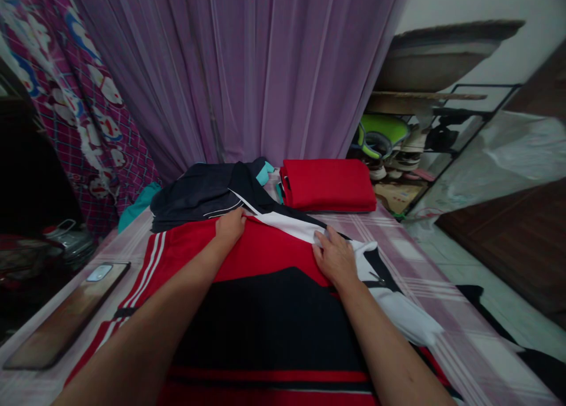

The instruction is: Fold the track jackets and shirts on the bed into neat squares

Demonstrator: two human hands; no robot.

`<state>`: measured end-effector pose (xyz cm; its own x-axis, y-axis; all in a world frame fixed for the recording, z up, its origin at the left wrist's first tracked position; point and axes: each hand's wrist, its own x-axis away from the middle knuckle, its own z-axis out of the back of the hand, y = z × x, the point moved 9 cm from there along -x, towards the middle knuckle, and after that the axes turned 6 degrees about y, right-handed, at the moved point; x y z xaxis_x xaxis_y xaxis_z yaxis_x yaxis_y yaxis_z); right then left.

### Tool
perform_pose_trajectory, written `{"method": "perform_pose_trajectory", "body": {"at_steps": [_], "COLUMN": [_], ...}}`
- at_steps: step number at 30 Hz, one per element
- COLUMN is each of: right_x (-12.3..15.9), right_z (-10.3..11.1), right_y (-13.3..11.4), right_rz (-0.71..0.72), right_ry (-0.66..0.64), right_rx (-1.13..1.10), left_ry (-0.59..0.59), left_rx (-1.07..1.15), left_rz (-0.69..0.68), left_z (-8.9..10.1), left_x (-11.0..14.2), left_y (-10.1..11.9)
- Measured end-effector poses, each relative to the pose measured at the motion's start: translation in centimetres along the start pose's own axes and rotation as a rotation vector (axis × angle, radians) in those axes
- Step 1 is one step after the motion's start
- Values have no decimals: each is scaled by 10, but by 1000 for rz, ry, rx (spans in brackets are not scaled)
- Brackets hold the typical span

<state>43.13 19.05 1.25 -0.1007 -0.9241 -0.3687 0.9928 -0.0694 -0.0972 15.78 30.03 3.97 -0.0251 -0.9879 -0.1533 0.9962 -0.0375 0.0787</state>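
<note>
A red, black and white jacket lies spread out on the plaid cloth, with white double stripes along its left sleeve. Its dark collar points away from me, and white lining shows on the right beside a zipper pull. My left hand is closed on the red fabric near the collar, fingertips pinched together. My right hand rests on the red and white fabric right of the collar, its fingers apart and slightly bent.
Folded dark clothes lie behind the jacket, and a folded red stack sits at the back right. A phone lies face down on the plaid cloth at left. Purple curtains hang behind; a shoe rack stands right.
</note>
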Motion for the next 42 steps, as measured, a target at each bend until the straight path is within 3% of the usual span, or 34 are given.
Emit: {"method": "perform_pose_trajectory", "body": {"at_steps": [5,9,11,13,17,20,23,27,30,35,38,42], "right_x": [0,1,2,2,2,1,0,1,1,-3,3,34], "right_z": [3,6,6,6,3,3,3,5,5,7,20,37], "right_y": [-2,-4,-4,-4,-2,-1,-1,-4,-5,-5,-15,-30], "right_rz": [-22,-15,-14,-11,-14,-24,-37,-26,-9,-7,49,239], "right_ry": [-33,-28,-28,-24,-23,-32,-45,-49,-46,-124,-147,-106], "right_rx": [12,5,6,7,1,-13,-28,-39,-34,-51,-111,-214], "left_ry": [74,47,6,-53,-177,-211,-221,-115,-91,-85,-129,-171], "left_rx": [212,279,300,275,150,97,80,76,103,173,165,141], "left_rz": [-69,-371,-544,-618,-516,-466,-443,-460,-495,-572,-598,-606], "left_z": [4,5,0,-12,-40,-47,-45,-24,-7,18,13,-3], "left_x": [25,50,59,60,45,40,42,55,84,168,207,220], "left_y": [3,36,58,74,81,83,84,83,77,61,53,49]}}
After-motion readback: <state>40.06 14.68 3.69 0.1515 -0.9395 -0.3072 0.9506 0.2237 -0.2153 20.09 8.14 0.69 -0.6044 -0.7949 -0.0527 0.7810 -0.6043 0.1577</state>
